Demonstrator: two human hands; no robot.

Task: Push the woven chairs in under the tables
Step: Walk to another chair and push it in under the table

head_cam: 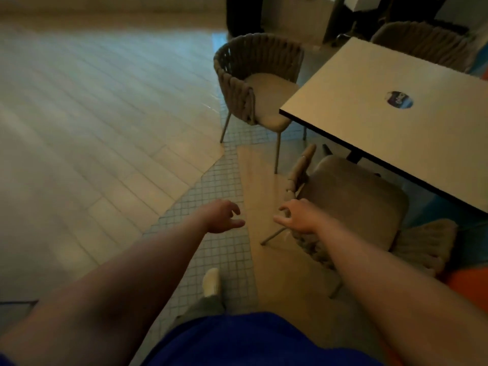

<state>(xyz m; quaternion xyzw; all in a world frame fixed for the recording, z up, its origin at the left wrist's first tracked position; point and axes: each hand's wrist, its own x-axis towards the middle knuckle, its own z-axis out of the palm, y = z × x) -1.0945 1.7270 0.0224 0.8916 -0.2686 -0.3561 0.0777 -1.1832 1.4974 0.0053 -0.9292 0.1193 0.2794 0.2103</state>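
A woven chair [351, 196] with a beige seat stands right below me, its front tucked under the near edge of the pale square table [383, 107]. My right hand [295, 216] hovers over the woven backrest at the chair's left side, fingers loosely curled and holding nothing. My left hand [221, 216] hangs in the air left of the chair, fingers relaxed, above the tiled floor. A second woven chair [253, 75] stands at the table's left side, its seat partly under the tabletop. A third woven chair [422, 43] sits at the table's far side.
A round dark sticker [400, 99] lies on the tabletop. Wide plank floor [92, 114] stretches to the left. A person's dark legs [241, 14] stand beyond the second chair. My white shoe [211, 282] is on the small-tile strip. Something orange [467, 283] lies at right.
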